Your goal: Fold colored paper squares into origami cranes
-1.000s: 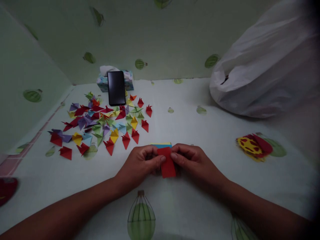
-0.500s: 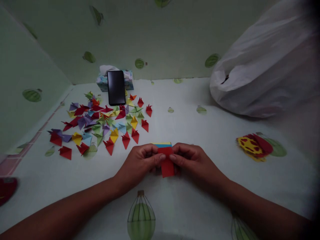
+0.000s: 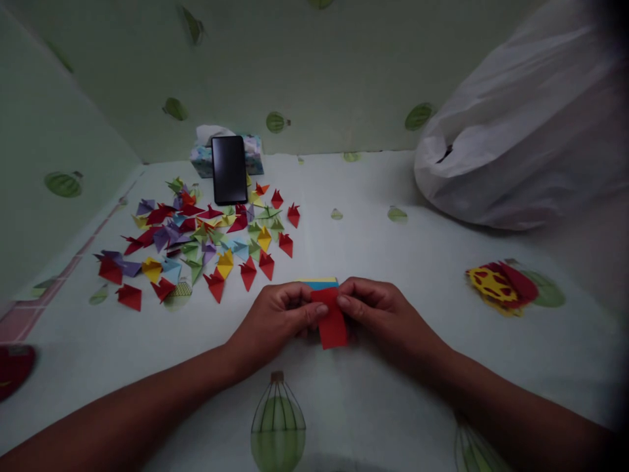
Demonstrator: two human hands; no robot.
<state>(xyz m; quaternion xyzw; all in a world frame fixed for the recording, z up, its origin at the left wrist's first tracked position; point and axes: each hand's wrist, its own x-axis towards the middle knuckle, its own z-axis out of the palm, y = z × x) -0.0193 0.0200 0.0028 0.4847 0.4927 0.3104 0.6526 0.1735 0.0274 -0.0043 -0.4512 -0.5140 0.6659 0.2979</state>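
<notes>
Between my two hands is a piece of red paper (image 3: 333, 328), roughly rectangular and held low over the surface. My left hand (image 3: 282, 311) pinches its left edge, thumb on top and fingers behind. On the right edge, my right hand (image 3: 381, 311) grips it the same way. Behind the red paper, blue and yellow paper (image 3: 319, 284) shows at the top; whether it lies on the surface or is held too, I cannot tell. To the left of my hands spread many folded paper cranes (image 3: 215, 284) in red, yellow, green, blue and purple.
A black phone (image 3: 229, 172) leans on a tissue box (image 3: 200, 160) behind the cranes. A large white plastic bag (image 3: 486, 177) stands at the back right. Red and yellow cutouts (image 3: 491, 286) lie at the right, and a dark red object (image 3: 14, 370) at the left edge.
The red paper's lower end has swung slightly right and more of its face shows. My right thumb has moved a little up towards its edge. Both hands keep their hold.
</notes>
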